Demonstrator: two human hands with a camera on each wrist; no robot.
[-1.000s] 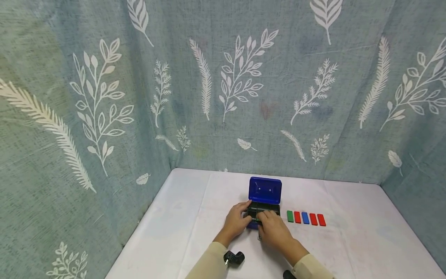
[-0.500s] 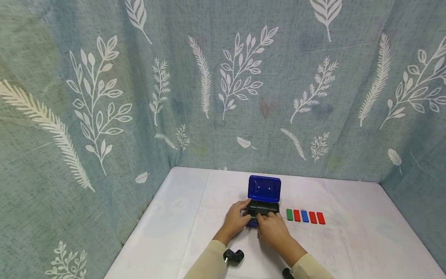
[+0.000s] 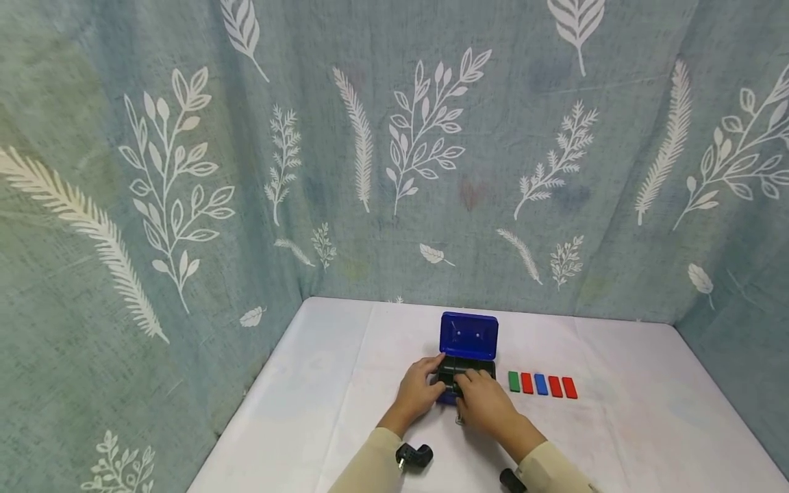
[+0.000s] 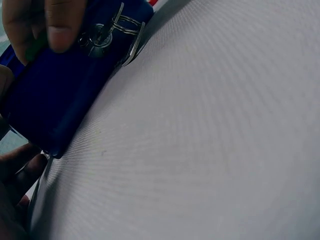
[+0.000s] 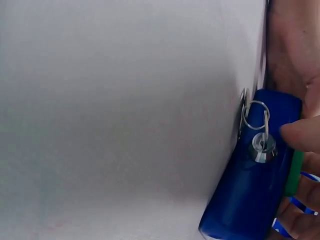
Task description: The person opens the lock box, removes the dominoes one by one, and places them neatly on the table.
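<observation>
An open blue cash box (image 3: 468,335) with a black tray (image 3: 448,366) stands mid-table, lid raised at the back. My left hand (image 3: 416,394) grips its left end, thumb toward the front and fingers toward the back. My right hand (image 3: 483,404) reaches over the front edge into the tray. In the right wrist view, a flat green block (image 5: 295,172) shows between its thumb and fingers, just inside the front wall. The lock (image 5: 263,147) on that wall has a key in it, and a key ring (image 5: 256,115) hangs there. Fingers hide much of the tray.
Right of the box lies a row of flat blocks: a green block (image 3: 514,381), a red block (image 3: 527,383), a blue block (image 3: 541,384) and two more red ones. White cloth (image 3: 345,411) covers the table. A patterned curtain (image 3: 394,171) encloses the back and sides.
The right hand's fingers dip toward the front of the tray, then come back slightly up. Green seen at the fingers earlier is hidden in the head view now. The left hand stays in place.
</observation>
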